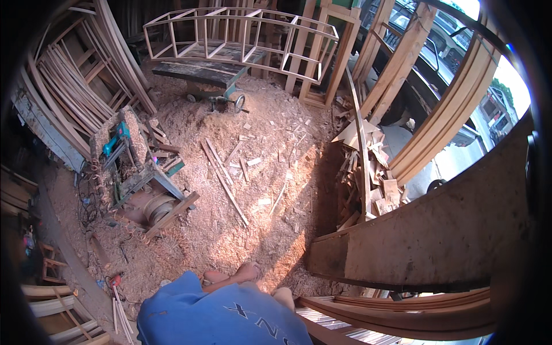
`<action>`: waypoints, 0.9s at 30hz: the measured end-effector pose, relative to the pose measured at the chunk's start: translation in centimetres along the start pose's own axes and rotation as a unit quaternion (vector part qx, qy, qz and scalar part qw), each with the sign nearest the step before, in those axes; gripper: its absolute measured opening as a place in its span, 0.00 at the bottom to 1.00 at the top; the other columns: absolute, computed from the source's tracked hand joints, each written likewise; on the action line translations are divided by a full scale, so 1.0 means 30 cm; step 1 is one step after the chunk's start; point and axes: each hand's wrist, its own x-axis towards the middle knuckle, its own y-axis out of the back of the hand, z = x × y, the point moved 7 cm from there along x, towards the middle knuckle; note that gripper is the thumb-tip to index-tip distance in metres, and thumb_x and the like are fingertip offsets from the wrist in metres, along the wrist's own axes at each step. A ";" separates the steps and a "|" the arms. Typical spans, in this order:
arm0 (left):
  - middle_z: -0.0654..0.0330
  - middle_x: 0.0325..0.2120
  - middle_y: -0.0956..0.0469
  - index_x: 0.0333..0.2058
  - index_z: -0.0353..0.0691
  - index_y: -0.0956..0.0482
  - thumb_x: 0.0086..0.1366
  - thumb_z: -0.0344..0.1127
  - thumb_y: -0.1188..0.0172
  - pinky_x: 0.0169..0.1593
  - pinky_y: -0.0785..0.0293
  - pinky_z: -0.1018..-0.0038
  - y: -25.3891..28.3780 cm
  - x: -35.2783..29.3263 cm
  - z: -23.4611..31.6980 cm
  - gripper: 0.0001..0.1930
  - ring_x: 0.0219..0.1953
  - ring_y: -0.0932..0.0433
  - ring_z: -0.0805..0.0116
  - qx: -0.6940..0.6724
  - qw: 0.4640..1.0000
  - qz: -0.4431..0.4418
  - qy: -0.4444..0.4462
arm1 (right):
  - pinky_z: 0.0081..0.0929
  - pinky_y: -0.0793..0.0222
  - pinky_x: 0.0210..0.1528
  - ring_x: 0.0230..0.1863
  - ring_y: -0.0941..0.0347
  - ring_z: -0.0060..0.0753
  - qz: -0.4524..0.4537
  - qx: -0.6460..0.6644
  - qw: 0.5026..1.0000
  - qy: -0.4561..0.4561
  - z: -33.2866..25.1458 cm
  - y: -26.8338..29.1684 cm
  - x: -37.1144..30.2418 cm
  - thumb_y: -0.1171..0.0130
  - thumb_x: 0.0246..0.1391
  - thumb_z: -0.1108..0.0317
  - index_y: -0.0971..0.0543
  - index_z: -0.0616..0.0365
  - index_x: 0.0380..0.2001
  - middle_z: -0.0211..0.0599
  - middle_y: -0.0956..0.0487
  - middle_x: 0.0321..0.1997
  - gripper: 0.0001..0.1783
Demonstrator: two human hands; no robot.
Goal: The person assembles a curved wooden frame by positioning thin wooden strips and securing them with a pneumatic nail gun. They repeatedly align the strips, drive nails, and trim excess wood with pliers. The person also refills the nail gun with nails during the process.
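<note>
My left forearm bends across the front of my blue shirt (210,316) at the lower edge. My left hand (248,272) is low in front of my body, above the shavings; its fingers are too small and blurred to make out, and no held thing shows. Bare skin (283,296) also shows at the shirt's right side, probably part of my right arm or hand, with its fingers hidden. Wood shavings (230,244) cover the floor around me, and thin wooden strips (224,179) lie ahead.
A shaving-covered machine stand (138,164) with a teal power tool (117,138) stands left. Ahead are a dark-topped machine table (201,73) and a slatted wooden frame (244,35). Offcuts (379,187) pile up at right, near leaning boards (445,109) and a wide panel (420,241).
</note>
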 end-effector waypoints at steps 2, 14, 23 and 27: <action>0.50 0.41 0.16 0.47 0.40 0.19 0.59 0.40 0.42 0.49 0.23 0.61 0.049 0.040 0.031 0.18 0.44 0.18 0.52 0.042 0.999 -0.006 -0.013 | 0.32 0.22 0.29 0.27 0.19 0.35 -0.027 -0.012 0.999 0.019 -0.132 -0.104 0.114 0.43 0.58 0.64 0.19 0.63 0.41 0.41 0.18 0.29 0.13; 0.57 0.28 0.14 0.45 0.41 0.18 0.64 0.42 0.41 0.34 0.20 0.71 0.544 0.280 -0.257 0.15 0.30 0.15 0.68 -0.190 0.937 0.167 0.241 | 0.31 0.22 0.28 0.26 0.19 0.33 -0.210 -0.237 0.946 -0.063 -0.429 -0.627 0.595 0.42 0.57 0.63 0.17 0.62 0.37 0.38 0.17 0.26 0.13; 0.58 0.29 0.14 0.41 0.43 0.16 0.65 0.44 0.41 0.34 0.20 0.68 0.766 0.203 -0.259 0.14 0.31 0.15 0.66 -0.103 0.854 0.368 0.353 | 0.28 0.25 0.25 0.23 0.21 0.33 -0.274 -0.192 0.931 0.146 -1.271 -1.018 1.174 0.43 0.62 0.62 0.20 0.67 0.44 0.43 0.19 0.28 0.17; 0.54 0.33 0.15 0.35 0.42 0.15 0.63 0.37 0.44 0.42 0.21 0.62 0.838 0.226 -0.151 0.10 0.37 0.16 0.54 -0.150 0.780 0.545 0.267 | 0.27 0.26 0.27 0.25 0.22 0.30 -0.301 -0.212 0.909 0.198 -1.466 -1.305 1.244 0.43 0.63 0.60 0.21 0.64 0.46 0.40 0.19 0.29 0.17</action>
